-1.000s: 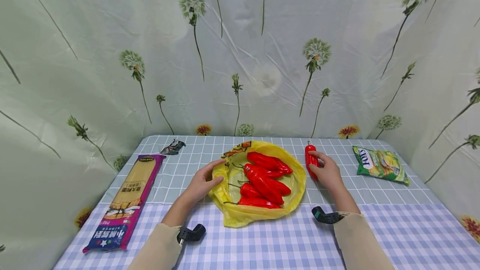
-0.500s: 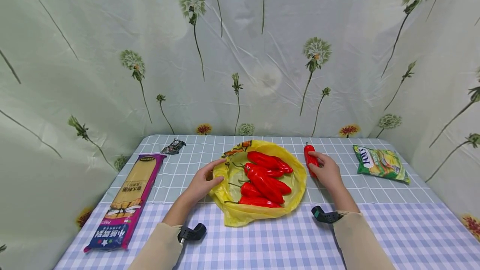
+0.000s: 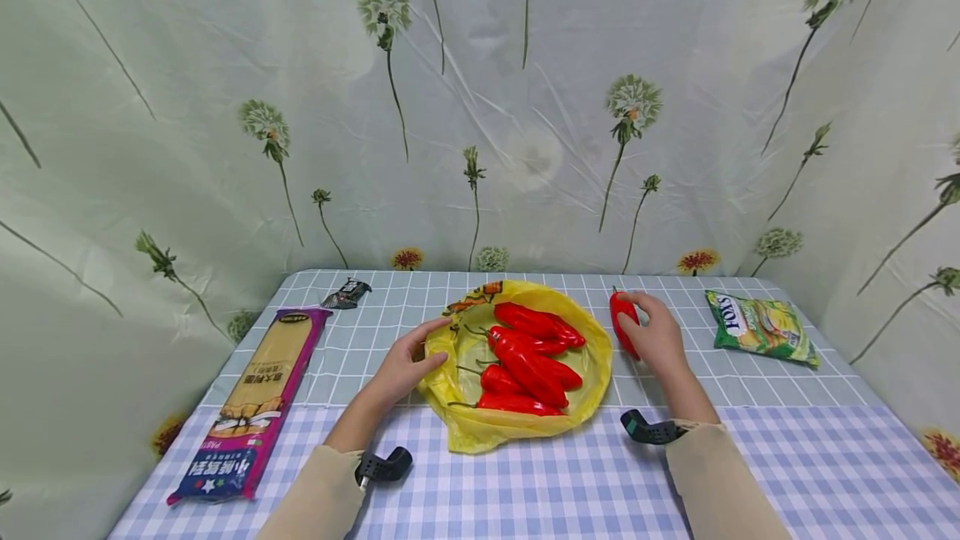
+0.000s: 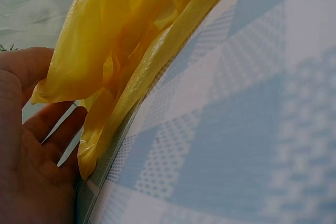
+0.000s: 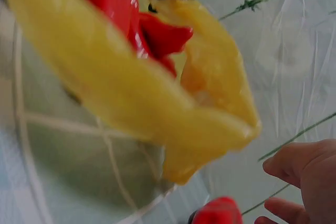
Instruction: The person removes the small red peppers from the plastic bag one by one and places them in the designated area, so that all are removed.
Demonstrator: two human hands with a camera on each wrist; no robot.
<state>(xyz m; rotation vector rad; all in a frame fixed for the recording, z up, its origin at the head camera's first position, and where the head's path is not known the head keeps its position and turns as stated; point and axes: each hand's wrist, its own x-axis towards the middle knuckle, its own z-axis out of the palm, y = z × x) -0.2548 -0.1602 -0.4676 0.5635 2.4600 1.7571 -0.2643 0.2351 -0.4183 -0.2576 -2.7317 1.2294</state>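
A yellow plastic bag (image 3: pixel 480 440) stands open mid-table, its rim rolled back. Several glossy long red peppers (image 3: pixel 528 369) with stems lie in it. My left hand (image 3: pixel 397 369) holds the bag's left rim, thumb and fingers apart at the edge; in the left wrist view the yellow film (image 4: pixel 84 61) hangs between them. Right of the bag, my right hand (image 3: pixel 660 336) grips another long red pepper (image 3: pixel 624 342), thumb and fingertips over its upper part, stem pointing away. The right wrist view catches only a blurred end of this pepper (image 5: pixel 219 212) beside the fingers (image 5: pixel 283 211).
A purple pasta packet (image 3: pixel 255 402) lies along the left side. Behind it is a small black wrapper (image 3: pixel 347 294). At the far right lies a green Fox's candy bag (image 3: pixel 763 329). A flower-printed curtain (image 3: pixel 480 107) hangs behind the checked tablecloth (image 3: pixel 525 498).
The fingers of my right hand have shifted on the pepper, which moved slightly left and then tilted, its near end turning right. My left hand and the bag stay in place.
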